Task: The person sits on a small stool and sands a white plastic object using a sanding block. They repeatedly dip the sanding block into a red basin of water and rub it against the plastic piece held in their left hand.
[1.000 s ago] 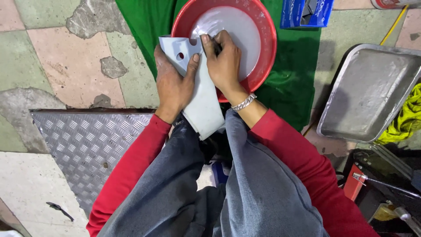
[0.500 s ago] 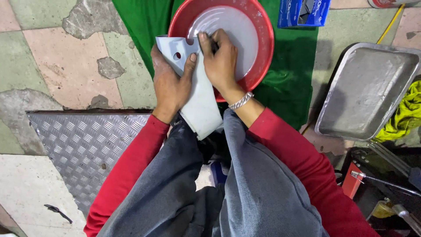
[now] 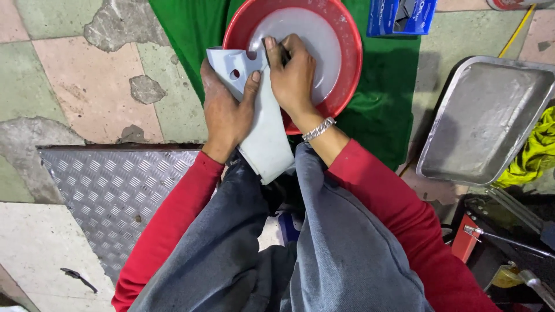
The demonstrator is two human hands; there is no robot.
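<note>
A: Grey panel, 2 holes near its top, lies tilted over the red basin rim.
B: Fingers?
A: Left hand grasps its left edge, thumb on top. Right hand presses a dark piece against its upper end, fingers clenched.

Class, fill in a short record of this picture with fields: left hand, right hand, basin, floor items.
Left hand: left hand grips the pale grey panel with holes in it
Right hand: right hand presses a small dark piece on the panel's upper edge
Basin: red basin, cloudy liquid, on a green cloth
Floor items: metal tray, blue box, checker plate
</note>
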